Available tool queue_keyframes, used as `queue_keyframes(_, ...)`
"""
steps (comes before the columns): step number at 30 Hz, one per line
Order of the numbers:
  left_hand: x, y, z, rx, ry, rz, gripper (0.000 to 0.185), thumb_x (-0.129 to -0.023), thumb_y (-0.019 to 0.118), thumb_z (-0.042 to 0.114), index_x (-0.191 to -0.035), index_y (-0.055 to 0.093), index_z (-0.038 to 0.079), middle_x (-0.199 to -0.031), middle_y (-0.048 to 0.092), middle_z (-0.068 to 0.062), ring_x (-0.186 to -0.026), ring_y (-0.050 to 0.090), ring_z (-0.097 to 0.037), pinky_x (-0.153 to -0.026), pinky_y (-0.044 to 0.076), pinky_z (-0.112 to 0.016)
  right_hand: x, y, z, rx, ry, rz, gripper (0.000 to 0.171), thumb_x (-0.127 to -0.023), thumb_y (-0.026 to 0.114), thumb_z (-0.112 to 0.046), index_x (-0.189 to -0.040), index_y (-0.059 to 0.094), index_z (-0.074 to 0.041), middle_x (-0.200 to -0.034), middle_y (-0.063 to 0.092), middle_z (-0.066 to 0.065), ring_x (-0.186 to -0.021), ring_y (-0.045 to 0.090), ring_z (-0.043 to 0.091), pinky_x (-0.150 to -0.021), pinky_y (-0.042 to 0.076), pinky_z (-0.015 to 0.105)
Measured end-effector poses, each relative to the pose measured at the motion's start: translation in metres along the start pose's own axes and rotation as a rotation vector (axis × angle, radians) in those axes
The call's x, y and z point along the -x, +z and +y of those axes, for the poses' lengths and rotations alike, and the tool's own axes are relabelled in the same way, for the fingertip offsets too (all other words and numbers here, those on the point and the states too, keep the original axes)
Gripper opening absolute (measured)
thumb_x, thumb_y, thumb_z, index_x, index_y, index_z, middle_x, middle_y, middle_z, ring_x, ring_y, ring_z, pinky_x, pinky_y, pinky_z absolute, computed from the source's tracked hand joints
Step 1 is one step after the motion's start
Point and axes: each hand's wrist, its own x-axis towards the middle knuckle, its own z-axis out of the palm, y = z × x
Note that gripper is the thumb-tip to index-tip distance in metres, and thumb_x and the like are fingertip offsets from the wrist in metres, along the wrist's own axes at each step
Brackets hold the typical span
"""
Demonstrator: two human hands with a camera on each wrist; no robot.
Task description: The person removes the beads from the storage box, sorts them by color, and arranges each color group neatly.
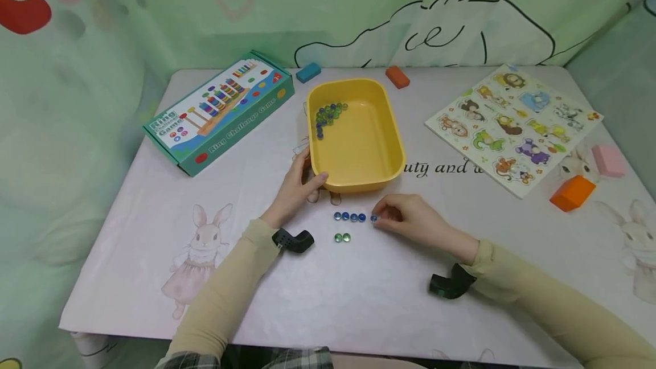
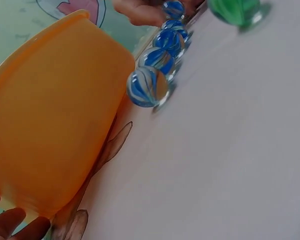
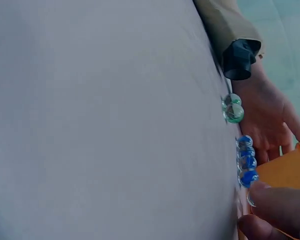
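Note:
My left hand (image 1: 294, 187) holds the near left corner of a yellow plastic tub (image 1: 361, 187), thumb at its rim and fingers along its outer wall. Inside the tub, blue and green marbles (image 1: 330, 113) gather toward the far left. In front of it, several blue marbles (image 1: 353, 217) form a row on the table, with two green marbles (image 1: 342, 238) side by side nearer me. My right hand (image 1: 410, 218) pinches another blue marble (image 1: 374, 218) between thumb and forefinger at the row's right end. That marble is partly hidden by the fingertips in the right wrist view.
A green ring game box (image 1: 220, 113) lies at the back left. At the right is an animal puzzle board (image 1: 512, 130). Blue (image 1: 308, 72) and orange (image 1: 397, 77) blocks lie behind the tub; another orange block (image 1: 572, 193) and a pink block (image 1: 609, 160) are far right.

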Motion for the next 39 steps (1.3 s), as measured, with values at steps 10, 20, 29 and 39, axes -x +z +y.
queue_keyframes(10, 0.001, 0.001, 0.0, -0.01, 0.008, 0.014, 0.071, -0.091, 0.056, 0.033, -0.148, 0.017, 0.019, -0.148, 0.031, -0.004, -0.138, 0.024, -0.016, -0.114, 0.015, -0.038, -0.004, 0.007, -0.004, 0.107, 0.025, -0.001, 0.011, -0.082, 0.07, -0.02, -0.09, 0.067, -0.012, -0.067, 0.051, -0.009, -0.06, 0.043, 0.005, -0.055, 0.037, 0.021)
queue_keyframes(20, 0.013, -0.001, 0.03, 0.012, -0.016, -0.01, 0.07, -0.093, 0.054, 0.024, -0.148, 0.015, 0.007, -0.147, 0.03, -0.015, -0.136, 0.026, -0.024, -0.114, 0.015, -0.04, -0.003, 0.006, -0.006, 0.109, 0.033, -0.002, 0.014, -0.084, 0.067, -0.021, -0.094, 0.067, -0.012, -0.068, 0.053, -0.008, -0.063, 0.044, 0.006, -0.057, 0.037, 0.022)
queue_keyframes(29, 0.014, -0.003, 0.035, 0.011, -0.004, -0.015, 0.069, -0.093, 0.054, 0.019, -0.147, 0.015, 0.005, -0.147, 0.029, -0.017, -0.137, 0.025, -0.026, -0.114, 0.016, -0.041, -0.006, -0.017, -0.017, 0.003, -0.021, -0.078, 0.016, -0.086, 0.065, -0.017, -0.099, 0.066, -0.009, -0.072, 0.06, -0.006, -0.063, 0.049, 0.006, -0.056, 0.042, 0.021)
queue_keyframes(39, 0.014, -0.003, 0.035, 0.001, -0.006, -0.019, 0.069, -0.093, 0.054, 0.018, -0.148, 0.014, 0.004, -0.148, 0.028, -0.017, -0.138, 0.023, -0.026, -0.114, 0.015, -0.041, -0.033, -0.058, -0.047, 0.006, -0.156, -0.101, 0.012, -0.087, 0.063, -0.014, -0.097, 0.067, -0.008, -0.074, 0.059, -0.003, -0.065, 0.047, 0.01, -0.057, 0.04, 0.023)
